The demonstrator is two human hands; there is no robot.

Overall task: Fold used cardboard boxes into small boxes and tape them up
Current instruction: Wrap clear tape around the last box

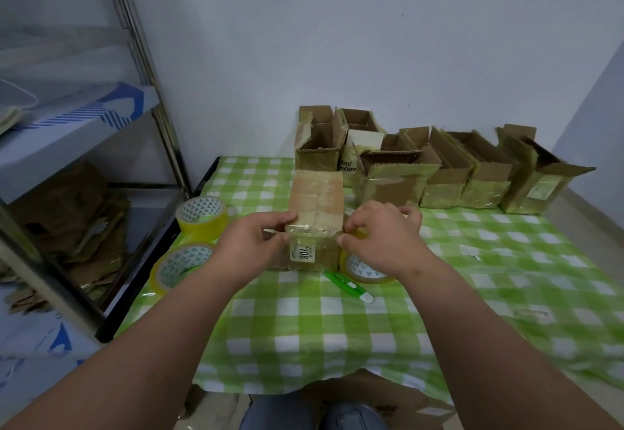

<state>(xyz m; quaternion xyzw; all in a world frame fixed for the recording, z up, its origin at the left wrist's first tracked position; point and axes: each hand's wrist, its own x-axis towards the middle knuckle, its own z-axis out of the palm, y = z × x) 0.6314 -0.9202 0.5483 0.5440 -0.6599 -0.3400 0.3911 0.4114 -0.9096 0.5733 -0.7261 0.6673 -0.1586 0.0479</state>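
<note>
Cardboard box [315, 223], closed and wrapped in glossy tape, stands on the green checked tablecloth [304, 335] at the middle of the table, its near end face carrying a white label printed "108". Left hand [251, 247] is at the box's left near corner, fingers curled, thumb and fingertips pinching at the edge of the near face. Right hand [381, 237] is at the box's right near corner, fingers bent and touching the box edge; it also covers a tape roll [363, 269] lying just right of the box, and whether it grips the roll or a strip of tape cannot be told. Green and white utility knife [347, 286] lies just in front of the box, touching that roll's edge. Two further yellow tape rolls [201, 217] lie left of the box, near the table's left edge, one behind the other. Row of open cardboard boxes [449, 173] stands behind and to the right of the box, against the wall. Metal shelf rack [148, 68] stands well left of the box, with flattened cardboard [74, 223] stacked on its lower level.
</note>
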